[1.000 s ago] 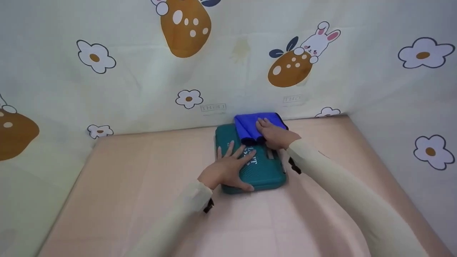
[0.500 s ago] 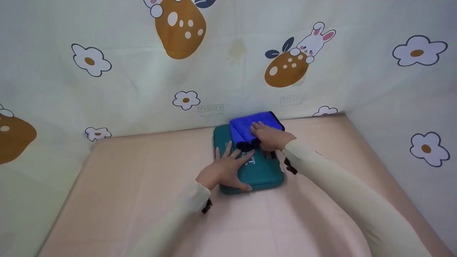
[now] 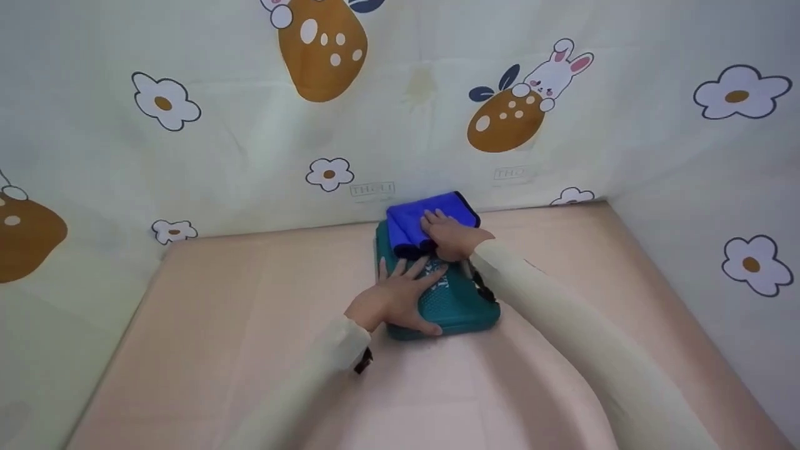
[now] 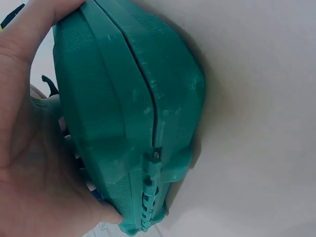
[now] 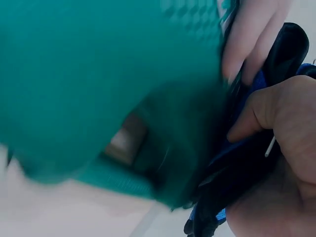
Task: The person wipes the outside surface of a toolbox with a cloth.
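A teal hard-shell case [image 3: 459,307] with white lettering lies closed on the table near the back wall. My left hand [image 3: 400,300] rests spread over its left part, the thumb at the near edge. In the left wrist view, the case's hinged side [image 4: 148,128] shows beside the palm. A folded blue cloth [image 3: 406,219] with black edging covers the far end of the case. My right hand [image 3: 456,239] holds this cloth, pressing it onto the lid. The right wrist view is partly blurred, with the thumb [image 5: 252,116] against the cloth's dark edge.
The table has a pale pink-beige cover [image 3: 250,325]. Right behind the case rises a wall hanging [image 3: 250,150] printed with rabbits and flowers, and similar sheets enclose the left and right sides. A black strap [image 3: 362,360] hangs under the left wrist.
My right hand has slid the blue cloth leftward across the far end of the case. The left hand stays spread on the case, which has not visibly moved.
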Motion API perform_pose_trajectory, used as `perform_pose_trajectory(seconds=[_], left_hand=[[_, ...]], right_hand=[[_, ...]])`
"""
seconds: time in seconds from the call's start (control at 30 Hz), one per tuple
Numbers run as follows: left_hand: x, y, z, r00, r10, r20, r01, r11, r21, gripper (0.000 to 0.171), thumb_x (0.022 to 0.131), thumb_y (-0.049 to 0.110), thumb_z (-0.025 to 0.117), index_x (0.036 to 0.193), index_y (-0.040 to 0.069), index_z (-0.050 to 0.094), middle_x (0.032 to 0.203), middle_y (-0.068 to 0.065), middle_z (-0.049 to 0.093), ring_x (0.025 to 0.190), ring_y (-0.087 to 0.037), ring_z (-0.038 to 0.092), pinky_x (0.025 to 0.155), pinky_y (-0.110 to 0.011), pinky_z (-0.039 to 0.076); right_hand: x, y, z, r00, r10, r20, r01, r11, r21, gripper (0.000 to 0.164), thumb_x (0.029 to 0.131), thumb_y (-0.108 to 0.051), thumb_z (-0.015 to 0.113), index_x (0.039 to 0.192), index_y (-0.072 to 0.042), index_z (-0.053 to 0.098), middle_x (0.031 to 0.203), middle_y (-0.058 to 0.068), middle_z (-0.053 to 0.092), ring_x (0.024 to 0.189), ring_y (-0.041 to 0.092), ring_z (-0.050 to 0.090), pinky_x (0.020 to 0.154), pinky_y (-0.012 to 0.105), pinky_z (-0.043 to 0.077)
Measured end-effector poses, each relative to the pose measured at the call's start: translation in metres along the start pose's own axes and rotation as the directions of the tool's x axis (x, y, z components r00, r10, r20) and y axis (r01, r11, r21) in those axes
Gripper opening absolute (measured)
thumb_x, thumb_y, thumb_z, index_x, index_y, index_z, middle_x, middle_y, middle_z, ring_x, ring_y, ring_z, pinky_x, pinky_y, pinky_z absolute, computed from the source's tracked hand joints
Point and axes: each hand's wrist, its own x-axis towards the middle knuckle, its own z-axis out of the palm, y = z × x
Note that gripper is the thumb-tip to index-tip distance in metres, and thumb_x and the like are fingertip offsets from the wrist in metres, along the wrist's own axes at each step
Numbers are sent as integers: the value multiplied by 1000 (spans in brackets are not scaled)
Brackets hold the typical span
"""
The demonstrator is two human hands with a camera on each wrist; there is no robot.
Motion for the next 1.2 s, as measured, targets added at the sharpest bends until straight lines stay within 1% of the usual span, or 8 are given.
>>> perform_pose_trajectory(seconds=[0.17, 0.33, 0.53, 0.67, 0.8, 0.97, 1.1, 1.2], left_hand=[[-1, 0, -1, 1000, 28, -7, -28, 999, -18, 109, 79, 70, 75, 164, 37, 15, 170, -3, 3, 150, -46, 3, 111, -71, -1], [-2, -1, 0, 999, 42, -6, -42, 998, -53, 108, 79, 67, 76, 164, 35, 17, 170, -4, 5, 151, -43, 1, 112, -70, 6], [-2, -4, 3, 998, 55, -19, -56, 996, -71, 108, 79, 68, 76, 164, 34, 19, 170, -4, 5, 151, -41, 0, 112, -70, 5], [-4, -9, 7, 994, 95, -48, -98, 992, -77, 108, 79, 70, 74, 164, 34, 18, 170, -4, 5, 152, -39, -2, 113, -68, 6], [-12, -20, 12, 987, 133, -86, -141, 985, -99, 114, 80, 66, 76, 165, 27, 12, 169, -6, 4, 152, -37, -5, 116, -62, 3], [-25, -35, 17, 992, 71, -109, -91, 978, -188, 130, 76, 65, 80, 164, 12, 0, 168, -15, -2, 152, -36, -4, 119, -49, 9], [-28, -39, 22, 992, 2, -127, -41, 950, -310, 142, 72, 69, 81, 161, 6, -10, 167, -18, -7, 152, -32, -3, 118, -46, 16], [-29, -39, 26, 991, -44, -130, -8, 926, -377, 147, 69, 70, 82, 160, 4, -13, 167, -17, -10, 153, -29, -2, 118, -44, 17]], right_hand=[[10, -18, -1, 1000, -21, 9, 21, 1000, 18, 68, 104, -3, 47, 162, -2, 12, 168, 15, 2, 152, 31, -5, 120, 44, 5], [15, -31, -2, 999, -30, 21, 30, 999, 43, 67, 103, -1, 47, 163, -6, 16, 169, 11, 4, 152, 28, -4, 120, 43, 5], [17, -36, -1, 1000, 0, 15, -1, 997, 75, 67, 104, -2, 46, 163, -11, 18, 169, 6, 5, 153, 24, -3, 120, 44, 6], [17, -36, 1, 1000, 8, 9, -9, 997, 80, 67, 104, -1, 46, 163, -12, 18, 169, 6, 5, 152, 24, -3, 120, 43, 6], [19, -37, 2, 1000, 0, 7, -1, 997, 80, 67, 103, -1, 45, 163, -11, 16, 169, 6, 4, 152, 25, -4, 120, 42, 5], [21, -37, 2, 1000, 4, 14, -6, 995, 97, 67, 103, -2, 43, 163, -12, 15, 169, 5, 3, 152, 24, -4, 120, 42, 5], [21, -36, 2, 1000, 17, 10, -18, 995, 98, 68, 103, -2, 43, 164, -14, 14, 169, 4, 3, 152, 23, -4, 120, 41, 4], [21, -35, 4, 1000, 11, 0, -11, 996, 90, 68, 104, -3, 45, 164, -12, 13, 169, 5, 3, 152, 24, -4, 119, 42, 4]])
